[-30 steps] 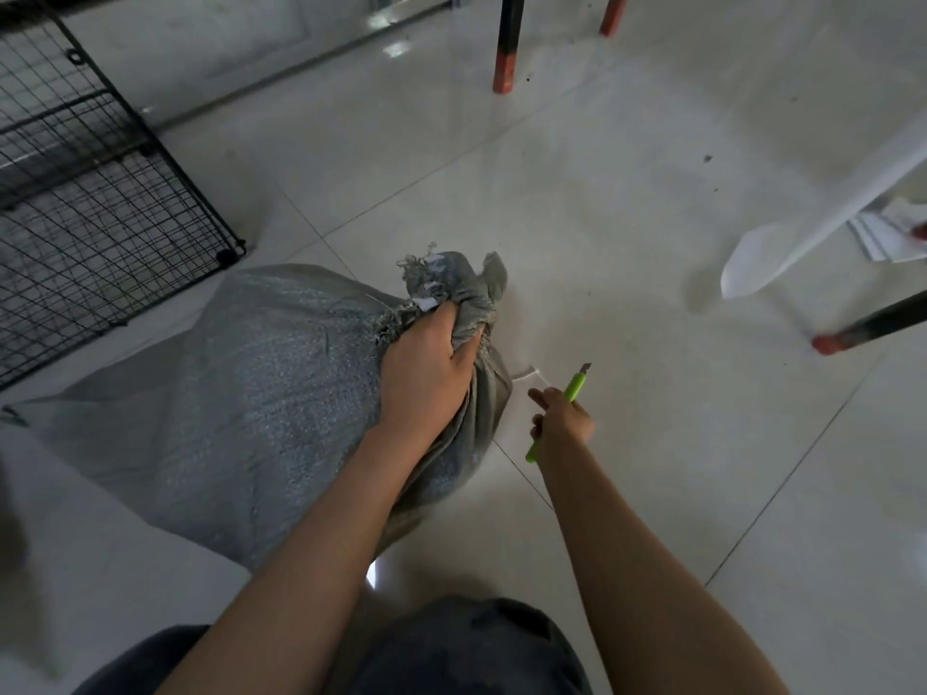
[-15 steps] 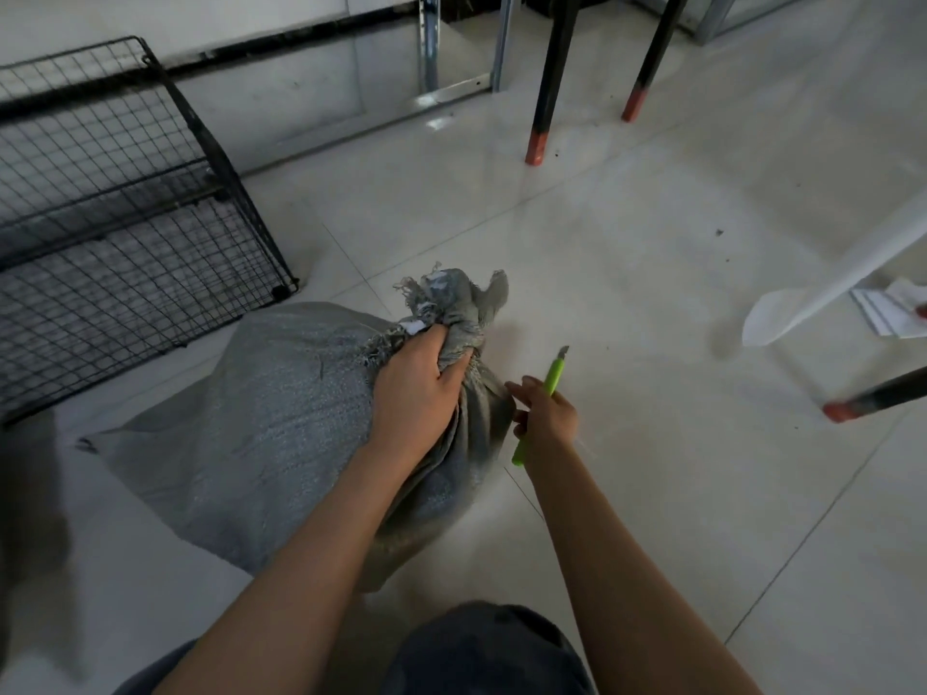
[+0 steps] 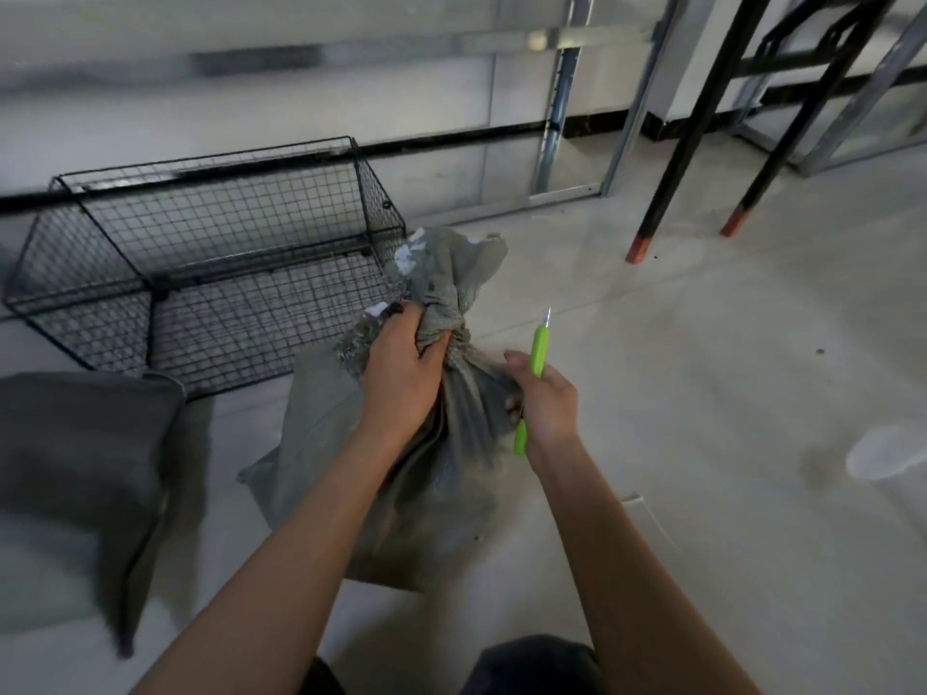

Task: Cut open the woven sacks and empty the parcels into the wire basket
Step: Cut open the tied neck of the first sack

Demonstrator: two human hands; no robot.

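A grey woven sack [image 3: 426, 499] stands on the floor in front of me, its neck bunched and tied at the top. My left hand [image 3: 401, 373] grips that bunched neck just below the frayed mouth. My right hand [image 3: 544, 403] holds a green utility knife [image 3: 535, 361] with its blade out and pointing up, and the hand rests against the right side of the sack's neck. The black wire basket [image 3: 100, 290] sits on the floor behind and left of the sack; nothing shows inside it. No parcels are visible.
A second grey sack [image 3: 75, 489] lies at the left edge. Black table legs with red feet [image 3: 639, 248] stand at the back right, metal frame posts [image 3: 552, 137] along the wall. A white patch [image 3: 883, 451] shows on the floor at the right.
The sack has been pulled upright by its neck. My right hand with the knife has moved in against the sack's neck. The view has tilted up, showing the whole basket.
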